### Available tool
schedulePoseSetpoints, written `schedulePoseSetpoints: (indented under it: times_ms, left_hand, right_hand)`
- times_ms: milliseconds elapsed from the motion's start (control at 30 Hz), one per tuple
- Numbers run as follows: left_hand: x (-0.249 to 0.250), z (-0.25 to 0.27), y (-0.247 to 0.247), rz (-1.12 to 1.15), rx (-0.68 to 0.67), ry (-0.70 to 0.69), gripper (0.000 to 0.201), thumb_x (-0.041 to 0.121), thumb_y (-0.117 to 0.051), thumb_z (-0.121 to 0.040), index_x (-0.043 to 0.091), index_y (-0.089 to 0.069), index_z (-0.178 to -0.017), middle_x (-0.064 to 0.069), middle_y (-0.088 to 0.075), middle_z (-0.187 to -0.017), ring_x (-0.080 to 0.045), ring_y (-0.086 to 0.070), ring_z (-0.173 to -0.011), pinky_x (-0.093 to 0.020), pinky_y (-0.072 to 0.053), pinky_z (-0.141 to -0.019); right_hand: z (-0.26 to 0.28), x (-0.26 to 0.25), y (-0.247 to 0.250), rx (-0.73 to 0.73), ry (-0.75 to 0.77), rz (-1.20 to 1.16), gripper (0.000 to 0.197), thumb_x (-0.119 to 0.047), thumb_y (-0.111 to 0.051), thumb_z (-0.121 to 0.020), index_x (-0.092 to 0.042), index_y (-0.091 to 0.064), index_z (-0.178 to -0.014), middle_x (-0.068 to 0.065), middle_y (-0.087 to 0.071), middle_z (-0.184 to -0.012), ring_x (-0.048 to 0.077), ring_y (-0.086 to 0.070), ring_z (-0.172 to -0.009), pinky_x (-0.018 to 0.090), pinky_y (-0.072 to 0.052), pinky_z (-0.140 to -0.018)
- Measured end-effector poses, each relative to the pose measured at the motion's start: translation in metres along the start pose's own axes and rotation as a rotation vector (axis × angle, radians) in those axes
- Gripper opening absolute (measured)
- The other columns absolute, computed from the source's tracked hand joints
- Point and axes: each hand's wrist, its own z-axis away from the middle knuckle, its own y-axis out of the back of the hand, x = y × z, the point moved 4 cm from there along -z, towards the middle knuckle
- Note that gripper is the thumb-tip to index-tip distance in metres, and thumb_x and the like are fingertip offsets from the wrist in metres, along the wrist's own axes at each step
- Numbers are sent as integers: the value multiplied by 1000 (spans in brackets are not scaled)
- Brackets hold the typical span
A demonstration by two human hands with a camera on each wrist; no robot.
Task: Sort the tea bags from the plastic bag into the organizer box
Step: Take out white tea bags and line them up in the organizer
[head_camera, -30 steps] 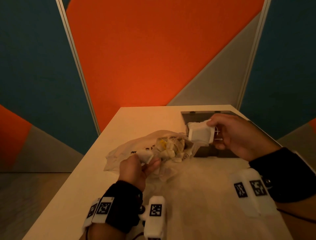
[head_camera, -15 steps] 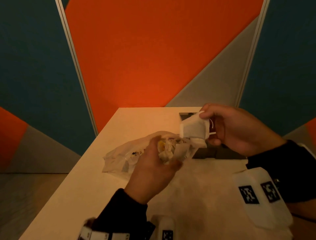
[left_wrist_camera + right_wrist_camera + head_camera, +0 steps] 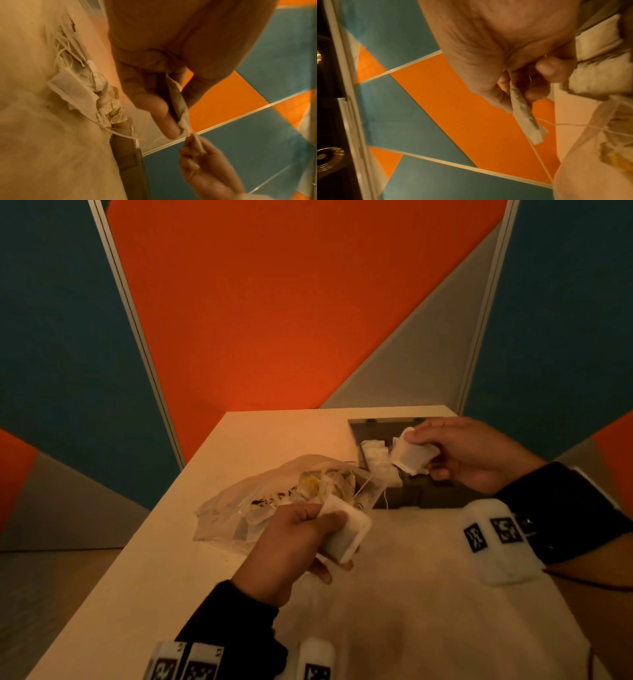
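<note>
Head view, left hand: fingers curling round a white tea bag, just in front of the plastic bag on the table.
Head view, right hand: pinching a second tea bag over the dark organizer box, which is lying just right of the plastic bag.
Head view, writing: black print on the plastic bag is showing, unreadable.
Left wrist view: thumb and fingers are squeezing the tea bag edge-on.
Right wrist view: fingertips are gripping the second tea bag; its string is trailing toward the plastic bag.

Head cam high; wrist cams close.
</note>
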Motion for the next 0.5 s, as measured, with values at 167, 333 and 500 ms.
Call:
schedulePoseSetpoints:
  times_ms: [167, 333, 500]
  left_hand:
    - [2, 4, 9, 62, 32, 55, 24, 15, -57, -93, -6, -69, -94, -23, -72, -76, -26, -60, -47, -23, -34, -37]
    - [-4, 2, 21, -12, 158, 121, 32, 18, -54, -94, -12, -65, -95, -15, -47, -44, -20, -30, -29, -16, -19, -35]
    - [0, 1, -3, 168, 77, 137, 28, 19, -43, -101, -1, -62, -107, -24, -73, -86, -27, -60, -46, -21, -39, -34]
  right_hand:
    - [-27, 28, 16, 88, -95, 139, 21, -22, -67, -90, -13, -67, -109, 14, -69, -104, 21, -60, -75, 26, -45, -51]
    - [-34, 39, 33, 163, -172, 91, 23, -17, -63, -92, -9, -63, -114, 16, -69, -96, 20, -61, -69, 27, -45, -55]
    - [-19, 20, 10, -6, -179, -297, 30, -11, -60, -92, -8, -59, -122, 16, -70, -109, 23, -70, -81, 30, -57, -64]
